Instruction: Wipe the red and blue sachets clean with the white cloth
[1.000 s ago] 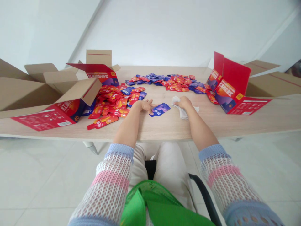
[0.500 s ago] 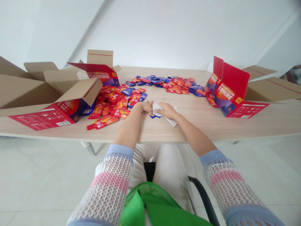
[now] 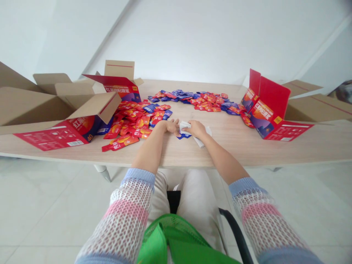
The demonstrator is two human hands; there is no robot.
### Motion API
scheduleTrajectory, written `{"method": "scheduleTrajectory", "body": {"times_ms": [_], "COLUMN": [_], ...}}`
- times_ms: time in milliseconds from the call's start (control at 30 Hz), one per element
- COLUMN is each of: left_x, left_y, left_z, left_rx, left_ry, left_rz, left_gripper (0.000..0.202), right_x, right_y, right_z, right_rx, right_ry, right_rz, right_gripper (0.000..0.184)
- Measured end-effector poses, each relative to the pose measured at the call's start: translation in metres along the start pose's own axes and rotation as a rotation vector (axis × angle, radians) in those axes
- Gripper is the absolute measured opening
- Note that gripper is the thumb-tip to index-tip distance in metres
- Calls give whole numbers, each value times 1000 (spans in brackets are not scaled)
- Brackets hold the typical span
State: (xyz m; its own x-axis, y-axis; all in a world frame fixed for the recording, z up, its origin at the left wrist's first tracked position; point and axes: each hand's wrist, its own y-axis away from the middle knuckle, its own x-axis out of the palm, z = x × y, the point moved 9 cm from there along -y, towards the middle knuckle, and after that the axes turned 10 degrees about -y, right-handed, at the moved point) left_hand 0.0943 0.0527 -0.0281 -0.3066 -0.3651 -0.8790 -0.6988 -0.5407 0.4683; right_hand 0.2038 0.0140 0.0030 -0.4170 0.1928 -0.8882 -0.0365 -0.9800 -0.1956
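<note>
My right hand (image 3: 197, 129) presses a crumpled white cloth (image 3: 196, 135) onto a blue sachet (image 3: 183, 136), which shows only at its lower edge. My left hand (image 3: 168, 126) rests flat and open on the wooden table (image 3: 233, 146), its fingertips close to that sachet and the cloth. Just left of it lies a loose pile of red and blue sachets (image 3: 134, 123). A longer band of similar sachets (image 3: 195, 98) curves across the far side of the table, beyond both hands.
Open red printed cartons (image 3: 82, 132) (image 3: 268, 110) stand at both sides of the table, with brown cardboard boxes (image 3: 35, 106) (image 3: 316, 109) behind them. A green mesh bag (image 3: 176, 238) lies on my lap. The table's near edge runs just beyond my forearms.
My right hand has moved left, carrying the white cloth over the blue sachet and covering most of it. My left hand has stayed almost in place.
</note>
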Motion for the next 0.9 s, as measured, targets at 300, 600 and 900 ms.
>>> {"method": "scheduleTrajectory", "body": {"times_ms": [300,600,900], "left_x": [-2,-2,0], "left_y": [4,6,5], "left_z": [-2,-4,-1], "left_rx": [-21,10,9], "left_ry": [-57,-29,-37], "left_rz": [18,8,9], "left_gripper": [119,119,117], "right_x": [-17,-17,-37], "right_y": [-8,-15,-7], "right_z": [-50,-65,-95], "right_rx": [297,398,524], "right_ry": [76,84,62], "right_rz": [-144,-103,-280], "right_gripper": [47,47,40]}}
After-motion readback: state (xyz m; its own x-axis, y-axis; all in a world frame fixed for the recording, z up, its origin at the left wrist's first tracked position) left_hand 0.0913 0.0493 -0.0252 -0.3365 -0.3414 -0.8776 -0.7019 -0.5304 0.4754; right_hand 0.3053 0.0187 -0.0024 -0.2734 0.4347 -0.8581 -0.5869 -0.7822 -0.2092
